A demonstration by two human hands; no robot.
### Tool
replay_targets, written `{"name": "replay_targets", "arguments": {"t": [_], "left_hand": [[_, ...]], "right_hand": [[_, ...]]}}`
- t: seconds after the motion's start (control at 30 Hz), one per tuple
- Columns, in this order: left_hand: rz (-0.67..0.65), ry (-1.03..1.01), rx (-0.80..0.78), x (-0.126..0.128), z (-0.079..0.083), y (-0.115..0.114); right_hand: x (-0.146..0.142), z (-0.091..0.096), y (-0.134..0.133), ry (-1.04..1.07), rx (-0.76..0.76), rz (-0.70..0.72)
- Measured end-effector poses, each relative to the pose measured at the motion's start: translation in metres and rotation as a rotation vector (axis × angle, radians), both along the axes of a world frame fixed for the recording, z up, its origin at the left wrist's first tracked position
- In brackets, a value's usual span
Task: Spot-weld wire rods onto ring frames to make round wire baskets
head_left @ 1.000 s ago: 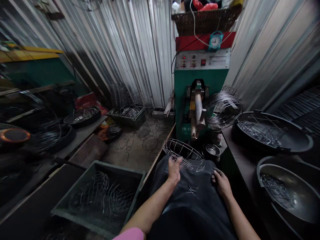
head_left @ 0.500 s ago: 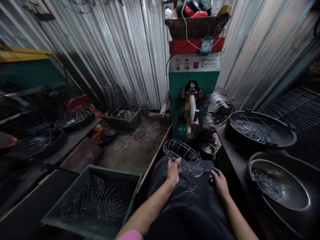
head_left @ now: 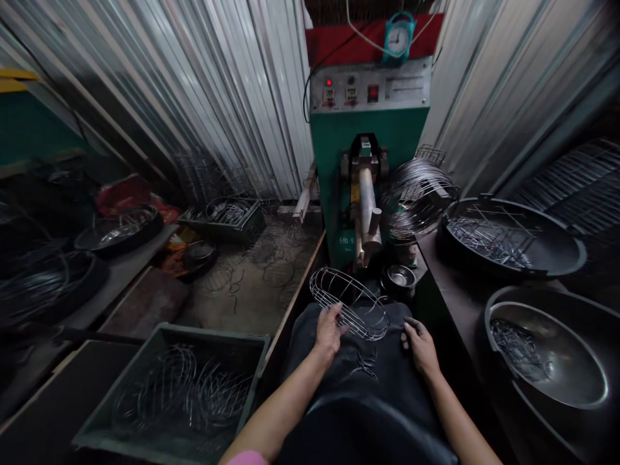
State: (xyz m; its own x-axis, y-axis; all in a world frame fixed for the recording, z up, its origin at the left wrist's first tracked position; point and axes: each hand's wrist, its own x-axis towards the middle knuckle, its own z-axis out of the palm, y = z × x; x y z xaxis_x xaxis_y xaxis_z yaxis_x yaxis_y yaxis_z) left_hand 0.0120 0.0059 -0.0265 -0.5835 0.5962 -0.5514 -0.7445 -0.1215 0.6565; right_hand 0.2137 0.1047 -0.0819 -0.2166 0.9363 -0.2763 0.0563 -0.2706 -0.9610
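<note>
My left hand grips the near rim of an oval wire basket frame, holding it tilted above my lap. My right hand rests on the dark cloth over my right knee, fingers curled down with nothing visible in them. A few loose bent wires lie on the dark apron between my hands. Straight ahead stands a green welding machine with a horizontal metal arm pointing toward me.
A green crate of wire rings sits at lower left. Two large dark pans holding wire pieces are on the right bench. A coil of wire rings hangs beside the machine; a small steel bowl sits below it. Corrugated metal walls surround.
The view has tilted down and shifted slightly; my left hand keeps hold of the wire basket frame, which has tipped a little. My right hand stays on my knee.
</note>
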Motion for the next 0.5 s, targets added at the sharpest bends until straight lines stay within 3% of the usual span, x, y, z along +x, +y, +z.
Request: {"name": "replay_targets", "arguments": {"t": [0.37, 0.5], "left_hand": [[-0.025, -0.03, 0.043, -0.004, -0.01, 0.006], [0.041, -0.047, 0.139, -0.024, 0.001, 0.013]], "right_hand": [[-0.002, 0.004, 0.002, 0.0, -0.014, -0.003], [0.005, -0.001, 0.005, -0.039, -0.017, 0.008]]}}
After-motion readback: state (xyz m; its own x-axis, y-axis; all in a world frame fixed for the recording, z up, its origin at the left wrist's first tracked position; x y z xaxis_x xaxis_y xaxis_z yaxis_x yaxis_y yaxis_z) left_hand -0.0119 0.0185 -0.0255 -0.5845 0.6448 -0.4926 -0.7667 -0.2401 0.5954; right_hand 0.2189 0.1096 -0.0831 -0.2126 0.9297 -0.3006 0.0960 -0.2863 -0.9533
